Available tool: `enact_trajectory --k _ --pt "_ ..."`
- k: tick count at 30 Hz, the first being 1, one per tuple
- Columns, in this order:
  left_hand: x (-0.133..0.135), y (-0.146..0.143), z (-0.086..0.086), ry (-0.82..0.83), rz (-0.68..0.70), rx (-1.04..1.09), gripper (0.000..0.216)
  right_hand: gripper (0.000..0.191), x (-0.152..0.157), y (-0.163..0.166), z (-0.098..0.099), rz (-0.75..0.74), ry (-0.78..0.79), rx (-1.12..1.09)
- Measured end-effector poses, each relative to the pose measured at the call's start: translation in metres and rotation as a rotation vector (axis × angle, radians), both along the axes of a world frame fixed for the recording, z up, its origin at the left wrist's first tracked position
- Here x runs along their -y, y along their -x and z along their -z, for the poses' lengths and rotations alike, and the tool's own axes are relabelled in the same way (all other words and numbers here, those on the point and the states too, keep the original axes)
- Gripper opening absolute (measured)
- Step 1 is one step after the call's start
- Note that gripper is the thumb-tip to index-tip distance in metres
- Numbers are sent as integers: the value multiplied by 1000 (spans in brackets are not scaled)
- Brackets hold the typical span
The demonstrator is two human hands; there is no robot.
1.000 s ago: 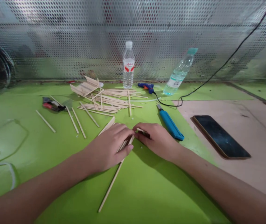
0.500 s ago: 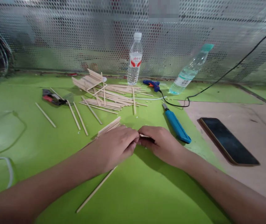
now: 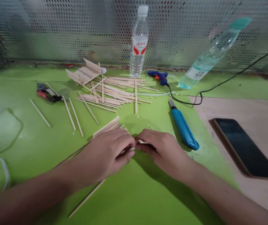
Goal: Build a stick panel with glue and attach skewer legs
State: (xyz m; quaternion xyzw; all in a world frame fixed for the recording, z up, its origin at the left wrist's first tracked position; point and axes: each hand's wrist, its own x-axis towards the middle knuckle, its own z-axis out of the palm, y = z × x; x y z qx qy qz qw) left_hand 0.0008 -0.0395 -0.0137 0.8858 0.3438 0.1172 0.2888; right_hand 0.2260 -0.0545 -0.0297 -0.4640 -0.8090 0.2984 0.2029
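My left hand is closed, thumb and fingers pinching a thin wooden stick. Behind its knuckles lies a row of wooden sticks side by side, partly covered by the hand. A longer stick sticks out below my left wrist toward the front. My right hand is also closed, and the pale end of a stick shows between its thumb and forefinger. The fingertips of both hands nearly meet; whether they grip one and the same stick is hidden. A blue utility knife lies beyond my right hand.
Farther back are a pile of loose sticks, a stick-built frame, pliers and a blue glue gun with a black cord. A clear bottle stands upright; a green-capped bottle appears tilted. The phone lies at right.
The view has shifted, so the bottles and phone appear larger. Both hands stay together with fingertips close; more stick ends show beyond the left knuckles.
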Motion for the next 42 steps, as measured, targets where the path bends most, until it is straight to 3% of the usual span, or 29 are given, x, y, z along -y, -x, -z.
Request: enact_trajectory --k 10,16,24,35,42 --pt "1 -11 -5 -52 -55 -92 9 11 -2 1 2 -8 -52 64" --pt "2 -13 -8 6 -67 -202 16 10 -2 0 4 -38 -97 89" --pt "5 0 -22 133 -3 -193 17 14 -1 -1 3 -46 -100 96" --pt "-1 6 -7 104 62 -76 20 22 2 -1 6 -26 -73 129" --pt "-9 12 -24 340 68 -55 20 22 0 -1 4 -31 -59 139"
